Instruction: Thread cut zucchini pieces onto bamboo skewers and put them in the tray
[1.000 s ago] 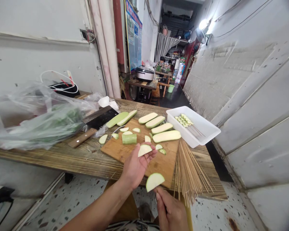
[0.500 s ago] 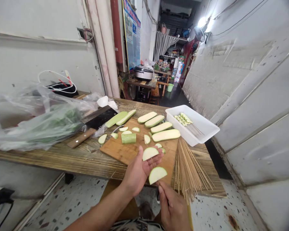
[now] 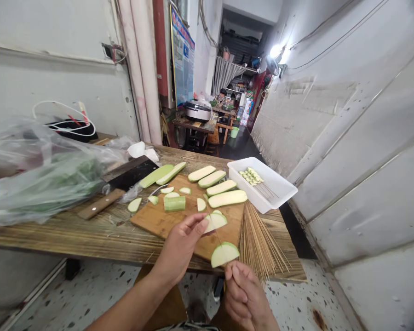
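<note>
My left hand (image 3: 181, 241) pinches a pale zucchini slice (image 3: 216, 222) between thumb and fingers, above the cutting board (image 3: 148, 217). A thin bamboo skewer (image 3: 218, 237) runs along this slice and down to a second, half-round slice (image 3: 225, 255), nearer to me. My right hand (image 3: 243, 292) is closed on the skewer's lower end, just below that second slice. Whether the skewer passes fully through the upper slice, I cannot tell. On the board lie a ridged, cut zucchini piece (image 3: 174, 203) and several loose slices. Halved zucchini (image 3: 227, 198) rest along its far edge.
A bundle of skewers (image 3: 260, 243) lies right of the board. Behind it, a white tub (image 3: 281, 186) holds skewered pieces (image 3: 251, 176). A cleaver (image 3: 101, 203) and a plastic bag of greens (image 3: 55, 179) lie on the left. Further back, a person sits near another table.
My left hand has turned from palm-up with the slice resting on it to pinching that slice. My right hand still holds the skewer. The whole view has shifted slightly.
</note>
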Demonstrator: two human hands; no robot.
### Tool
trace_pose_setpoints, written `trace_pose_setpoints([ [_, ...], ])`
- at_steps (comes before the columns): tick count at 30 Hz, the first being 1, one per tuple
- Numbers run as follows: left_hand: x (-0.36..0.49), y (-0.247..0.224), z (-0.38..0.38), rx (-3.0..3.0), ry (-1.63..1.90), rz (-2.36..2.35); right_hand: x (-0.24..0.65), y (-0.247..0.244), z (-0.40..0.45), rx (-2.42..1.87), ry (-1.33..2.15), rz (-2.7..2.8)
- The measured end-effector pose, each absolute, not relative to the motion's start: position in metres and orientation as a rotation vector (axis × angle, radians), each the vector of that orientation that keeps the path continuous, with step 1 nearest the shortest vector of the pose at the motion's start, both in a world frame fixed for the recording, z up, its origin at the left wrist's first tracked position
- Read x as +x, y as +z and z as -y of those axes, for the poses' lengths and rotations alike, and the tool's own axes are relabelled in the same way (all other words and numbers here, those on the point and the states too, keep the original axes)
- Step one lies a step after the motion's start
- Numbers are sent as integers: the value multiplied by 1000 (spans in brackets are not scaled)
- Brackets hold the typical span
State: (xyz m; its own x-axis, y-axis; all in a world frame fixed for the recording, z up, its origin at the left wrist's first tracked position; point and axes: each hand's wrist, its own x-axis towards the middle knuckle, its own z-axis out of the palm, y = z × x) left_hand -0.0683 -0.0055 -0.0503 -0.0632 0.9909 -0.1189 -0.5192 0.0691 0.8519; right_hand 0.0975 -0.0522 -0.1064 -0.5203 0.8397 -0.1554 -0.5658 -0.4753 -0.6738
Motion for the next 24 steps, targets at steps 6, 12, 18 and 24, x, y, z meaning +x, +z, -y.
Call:
trace_pose_setpoints([
  [6,-70,-39,9,587,1367,-775,95,-109,53,-551,2092,709],
  [12,-70,-39,9,565,1343,-773,98,-115,50,-503,2144,629],
  [18,-76,-53,5,548,1336,-826,94,-122,47,-529,2198,578],
  [24,-109,-86,10,501,1257,-916,86,-122,40,-594,2350,607],
])
